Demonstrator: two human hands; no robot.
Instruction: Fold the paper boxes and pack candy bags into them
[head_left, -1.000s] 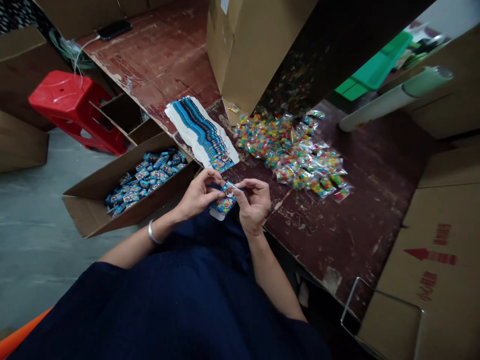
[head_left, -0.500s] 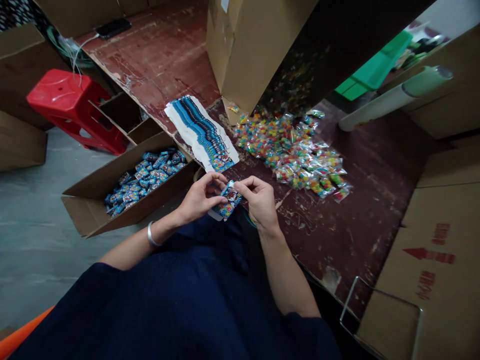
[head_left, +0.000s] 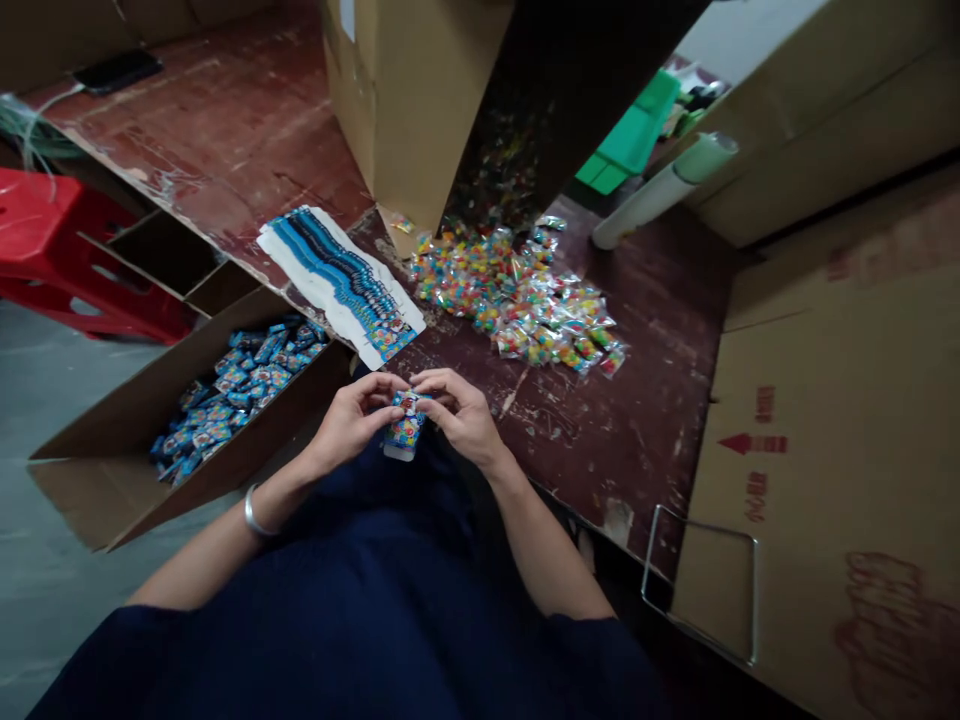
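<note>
Between both hands I hold a small blue printed candy box [head_left: 406, 428], with a pale flap at its lower end. My left hand [head_left: 358, 418] pinches its left side, thumb on the front. My right hand [head_left: 459, 412] grips the upper right edge, thumb also on the front; the fingers behind the box are partly hidden. Just beyond the hands, a fanned stack of flat blue-and-white cartons [head_left: 341, 285] lies on the table. To its right is a heap of clear sachets of colourful candies [head_left: 517, 295].
On the left, an open cardboard box [head_left: 97, 490] contains many filled blue boxes [head_left: 225, 395]. A red stool [head_left: 52, 240] stands behind it. Large cartons [head_left: 817, 400] flank the dark red table [head_left: 600, 440] on the right. A white roll [head_left: 664, 190] leans near a green crate [head_left: 630, 130].
My view has turned right, so the scene sits further left. My right hand has shifted from the box's top corner to a grip with the thumb on its front, closer to my left hand.
</note>
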